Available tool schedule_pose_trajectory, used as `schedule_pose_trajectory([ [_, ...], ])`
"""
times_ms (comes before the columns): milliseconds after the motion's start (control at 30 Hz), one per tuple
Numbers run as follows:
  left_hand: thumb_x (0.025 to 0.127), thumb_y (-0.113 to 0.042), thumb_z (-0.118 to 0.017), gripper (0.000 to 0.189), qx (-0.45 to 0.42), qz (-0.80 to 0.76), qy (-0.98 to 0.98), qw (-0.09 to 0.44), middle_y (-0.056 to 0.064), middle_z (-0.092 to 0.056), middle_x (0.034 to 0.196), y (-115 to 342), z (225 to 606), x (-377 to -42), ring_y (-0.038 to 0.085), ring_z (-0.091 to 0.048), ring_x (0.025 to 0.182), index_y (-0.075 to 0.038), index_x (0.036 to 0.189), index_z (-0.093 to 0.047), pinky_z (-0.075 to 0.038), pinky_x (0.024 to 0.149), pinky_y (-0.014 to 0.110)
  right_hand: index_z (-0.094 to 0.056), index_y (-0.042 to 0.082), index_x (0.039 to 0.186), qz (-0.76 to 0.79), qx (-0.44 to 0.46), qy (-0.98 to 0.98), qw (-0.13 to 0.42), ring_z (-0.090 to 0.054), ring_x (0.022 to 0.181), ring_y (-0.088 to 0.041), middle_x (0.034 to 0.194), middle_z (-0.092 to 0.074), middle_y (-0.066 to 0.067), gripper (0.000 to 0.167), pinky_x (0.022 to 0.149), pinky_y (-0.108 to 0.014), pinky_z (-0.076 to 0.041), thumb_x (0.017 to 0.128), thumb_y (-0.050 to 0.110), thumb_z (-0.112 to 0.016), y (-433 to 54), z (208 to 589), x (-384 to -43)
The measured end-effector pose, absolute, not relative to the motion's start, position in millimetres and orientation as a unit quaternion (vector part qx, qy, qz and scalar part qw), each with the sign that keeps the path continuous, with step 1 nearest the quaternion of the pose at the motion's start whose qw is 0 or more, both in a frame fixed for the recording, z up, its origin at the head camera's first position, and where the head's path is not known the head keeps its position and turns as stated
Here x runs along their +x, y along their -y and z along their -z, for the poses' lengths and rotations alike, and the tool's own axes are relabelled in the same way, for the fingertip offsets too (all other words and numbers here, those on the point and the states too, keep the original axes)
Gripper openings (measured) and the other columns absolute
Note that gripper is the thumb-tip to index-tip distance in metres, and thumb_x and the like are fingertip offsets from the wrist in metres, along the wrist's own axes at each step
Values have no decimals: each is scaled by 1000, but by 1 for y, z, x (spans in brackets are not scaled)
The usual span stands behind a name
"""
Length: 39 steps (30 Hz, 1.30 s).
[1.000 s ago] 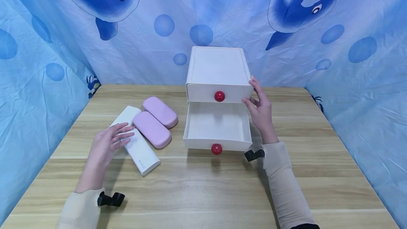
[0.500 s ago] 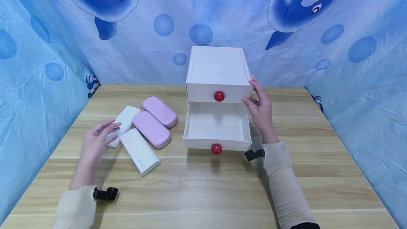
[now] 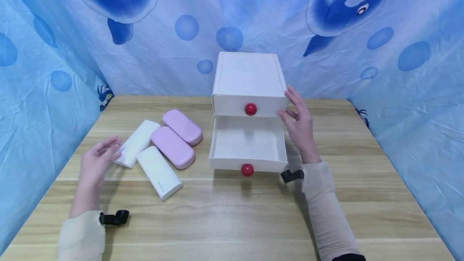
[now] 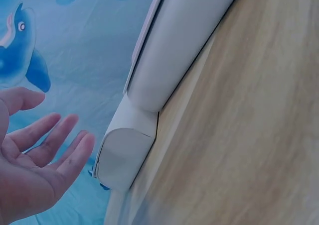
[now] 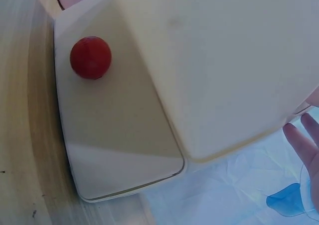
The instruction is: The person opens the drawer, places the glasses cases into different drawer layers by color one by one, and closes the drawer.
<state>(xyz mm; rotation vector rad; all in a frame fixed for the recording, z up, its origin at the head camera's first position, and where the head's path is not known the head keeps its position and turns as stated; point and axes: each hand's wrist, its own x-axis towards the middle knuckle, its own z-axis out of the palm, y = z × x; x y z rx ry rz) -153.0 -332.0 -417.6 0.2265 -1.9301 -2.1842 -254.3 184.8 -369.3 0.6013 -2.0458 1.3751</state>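
My left hand [image 3: 95,162] has loosely bent fingers beside the near end of a white case [image 3: 137,144]; the left wrist view shows a gap between hand and cases. A second white oblong case [image 3: 159,173] with small lettering lies to its right. Two lilac rounded cases [image 3: 173,147] sit beyond these, one behind the other. At the white drawer unit [image 3: 250,75], my right hand [image 3: 300,126] touches the right front corner of the top section, fingers along the side and thumb at the front edge. Below that, a drawer [image 3: 248,138] with a red knob [image 3: 247,170] is pulled out, its inside bare.
The top drawer's red knob [image 3: 250,109] faces forward. In the right wrist view, a lower closed drawer front [image 5: 114,120] also bears a red knob [image 5: 90,57], beneath the pulled-out drawer. A blue dolphin-print cloth [image 3: 232,11] surrounds the wooden table [image 3: 224,220] at the back and sides.
My left hand has moved left, away from the middle of the white cases. The farther white case has swung its near end leftward, apart from the lettered one. My right hand stays at the drawer unit.
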Motion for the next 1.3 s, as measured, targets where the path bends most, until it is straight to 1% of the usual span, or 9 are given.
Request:
schedule_pose_trajectory([
  [233, 95, -11, -61, 38, 95, 726, 673, 106, -21, -69, 101, 337, 420, -151, -9, -63, 93, -10, 133, -56, -52, 77, 7, -51, 3, 138, -535, 237, 754, 298, -46, 136, -23, 152, -43, -5, 54, 91, -12, -50, 87, -2, -66, -185, 366, -253],
  [400, 93, -9, -63, 34, 111, 717, 678, 120, -23, -69, 99, 339, 421, -149, -11, -62, 90, -15, 127, -61, -49, 77, 3, -53, 2, 136, -550, 234, 746, 294, -47, 135, -23, 149, -46, -6, 50, 88, -13, -52, 88, -2, -65, -184, 362, -251],
  [667, 92, -4, -63, 36, 92, 705, 687, 151, -23, -69, 99, 344, 424, -148, -11, -64, 91, -11, 127, -61, -47, 79, 1, -56, 1, 133, -549, 231, 747, 295, -47, 135, -24, 148, -48, -7, 46, 86, -12, -52, 88, -2, -66, -184, 360, -250],
  [867, 94, -23, -63, 54, 106, 564, 814, 90, -30, -57, 112, 348, 429, -147, -18, -52, 99, -11, 144, -45, -42, 79, -2, -56, 1, 132, -550, 230, 747, 292, -48, 135, -22, 148, -48, -6, 45, 86, -12, -52, 88, -1, -66, -184, 361, -251],
  [933, 94, -31, -63, 64, 110, 505, 854, 65, -22, -56, 125, 347, 430, -147, -16, -48, 107, -7, 148, -38, -41, 81, -2, -57, 2, 132, -552, 228, 748, 289, -48, 134, -21, 148, -48, -5, 45, 86, -12, -52, 88, 0, -66, -184, 361, -250],
  [1033, 94, -36, -62, 70, 108, 465, 878, 39, 3, -47, 148, 345, 431, -149, -5, -47, 122, -4, 150, -33, -41, 86, -1, -56, 2, 133, -554, 226, 749, 285, -48, 134, -21, 148, -48, -4, 45, 86, -13, -52, 88, 0, -66, -185, 361, -250],
  [1100, 94, -36, -62, 72, 103, 452, 885, 26, 18, -39, 152, 344, 430, -150, 7, -46, 130, -2, 150, -31, -42, 86, 0, -56, 2, 132, -553, 224, 750, 283, -48, 134, -21, 148, -48, -4, 45, 86, -13, -52, 88, 0, -66, -185, 361, -250],
  [1200, 93, -36, -64, 76, 98, 443, 891, 1, 27, -32, 152, 343, 429, -150, 25, -42, 137, -2, 151, -28, -42, 84, -1, -57, 2, 132, -554, 221, 752, 282, -48, 134, -21, 148, -48, -3, 45, 86, -12, -52, 89, 1, -66, -185, 360, -251],
  [1300, 92, -37, -65, 80, 96, 444, 891, -17, 29, -29, 153, 343, 429, -150, 38, -37, 138, -4, 152, -25, -42, 82, 0, -57, 2, 132, -556, 219, 752, 280, -48, 133, -21, 148, -48, -3, 44, 87, -12, -52, 89, 1, -66, -185, 360, -251],
])
